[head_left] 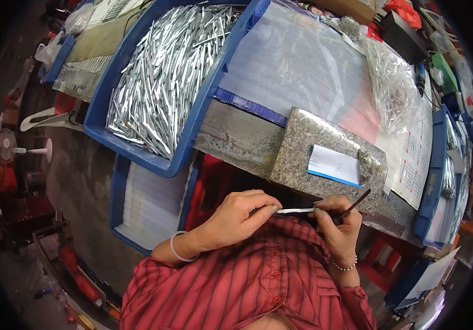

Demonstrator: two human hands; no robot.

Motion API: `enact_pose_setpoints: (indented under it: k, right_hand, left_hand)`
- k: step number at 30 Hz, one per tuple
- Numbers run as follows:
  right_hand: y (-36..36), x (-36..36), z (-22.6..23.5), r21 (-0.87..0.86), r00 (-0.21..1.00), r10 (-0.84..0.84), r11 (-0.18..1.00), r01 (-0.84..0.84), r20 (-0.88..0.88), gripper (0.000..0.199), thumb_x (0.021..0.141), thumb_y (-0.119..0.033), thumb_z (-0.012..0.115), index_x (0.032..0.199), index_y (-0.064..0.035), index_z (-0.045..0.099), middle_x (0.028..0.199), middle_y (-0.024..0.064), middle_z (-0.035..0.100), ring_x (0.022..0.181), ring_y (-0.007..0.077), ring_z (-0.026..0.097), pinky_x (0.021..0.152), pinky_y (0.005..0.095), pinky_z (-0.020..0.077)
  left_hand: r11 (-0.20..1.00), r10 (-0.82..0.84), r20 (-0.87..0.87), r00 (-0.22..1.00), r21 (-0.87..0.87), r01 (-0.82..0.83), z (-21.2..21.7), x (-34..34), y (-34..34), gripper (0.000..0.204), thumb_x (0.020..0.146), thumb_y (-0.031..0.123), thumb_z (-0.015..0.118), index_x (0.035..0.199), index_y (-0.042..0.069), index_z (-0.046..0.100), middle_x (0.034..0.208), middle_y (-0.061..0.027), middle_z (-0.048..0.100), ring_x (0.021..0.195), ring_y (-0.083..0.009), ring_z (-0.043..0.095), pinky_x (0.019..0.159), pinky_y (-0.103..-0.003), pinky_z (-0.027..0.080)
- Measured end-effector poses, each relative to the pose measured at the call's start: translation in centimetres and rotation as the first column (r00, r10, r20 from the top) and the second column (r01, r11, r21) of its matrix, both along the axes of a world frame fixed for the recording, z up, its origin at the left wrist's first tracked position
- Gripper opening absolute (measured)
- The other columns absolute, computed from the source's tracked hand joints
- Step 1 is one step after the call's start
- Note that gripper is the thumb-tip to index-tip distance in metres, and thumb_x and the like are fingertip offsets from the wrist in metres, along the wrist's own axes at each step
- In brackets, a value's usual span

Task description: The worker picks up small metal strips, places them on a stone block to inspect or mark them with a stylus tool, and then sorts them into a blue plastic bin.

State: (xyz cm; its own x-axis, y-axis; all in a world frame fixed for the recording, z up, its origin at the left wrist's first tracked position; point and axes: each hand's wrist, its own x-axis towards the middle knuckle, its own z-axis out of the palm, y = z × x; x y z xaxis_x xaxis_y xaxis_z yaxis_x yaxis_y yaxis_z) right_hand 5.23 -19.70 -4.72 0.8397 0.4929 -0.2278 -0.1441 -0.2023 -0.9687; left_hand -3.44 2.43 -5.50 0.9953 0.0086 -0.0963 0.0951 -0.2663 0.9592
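Observation:
A slim silver metal piece (297, 210) is stretched level between my two hands, close to my shirt front. The fingertips of my left hand (243, 213) pinch its left end. My right hand (336, 221) pinches the other end and also grips a thin dark stick (362, 197), whose upper end slants up to the right. What the stick's lower end looks like is hidden by the fingers. Just beyond my hands lies a speckled stone slab (294, 151), with a white paper pad (333, 163) edged in blue on top.
A blue bin (157, 167) heaped with similar silver pieces (165, 77) stands at the left of the table. Below it is another blue bin (118, 203) with a white lining. Clear plastic bags (393, 82) and a blue tray (432, 203) are on the right.

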Motion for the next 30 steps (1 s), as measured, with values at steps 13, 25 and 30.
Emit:
enact_pose_setpoints:
  k: [13, 25, 30]
  right_hand:
    - [0.7, -0.3, -0.3, -0.031, 0.998, 0.026, 0.999, -0.025, 0.048, 0.007, 0.085, 0.002, 0.065, 0.092, 0.0015, 0.064, 0.08, 0.0055, 0.066, 0.064, 0.0072, 0.057, 0.057, 0.0199, 0.0425]
    - [0.7, 0.0, 0.4, -0.007, 0.997, 0.022, 1.0, -0.022, 0.076, 0.008, 0.083, 0.004, 0.066, 0.091, 0.0024, 0.065, 0.08, 0.0064, 0.065, 0.071, 0.0113, 0.061, 0.064, 0.0233, 0.0475]
    - [-0.2, 1.8, 2.0, 0.059, 0.986, -0.168, 0.984, 0.167, 0.019, 0.005, 0.086, 0.002, 0.064, 0.089, 0.0008, 0.061, 0.074, 0.0046, 0.065, 0.056, 0.0038, 0.052, 0.049, 0.0181, 0.039]
  left_hand:
    - [0.995, 0.0, -0.056, 0.998, -0.098, -0.005, -0.9, -0.6, 0.6, 0.016, 0.092, 0.01, 0.058, 0.099, 0.0, 0.067, 0.081, -0.0087, 0.063, 0.073, -0.0165, 0.062, 0.065, -0.029, 0.048]
    - [0.993, -0.066, -0.026, 0.997, -0.096, 0.063, -0.4, 0.2, 0.4, 0.01, 0.088, 0.008, 0.063, 0.093, -0.001, 0.065, 0.081, -0.0098, 0.062, 0.074, -0.0208, 0.062, 0.065, -0.03, 0.047]
    - [0.969, -0.056, 0.437, 0.898, 0.24, -0.056, 0.1, 2.8, -1.2, 0.02, 0.079, -0.001, 0.067, 0.099, 0.001, 0.065, 0.085, -0.01, 0.063, 0.078, -0.0275, 0.062, 0.069, -0.036, 0.047]
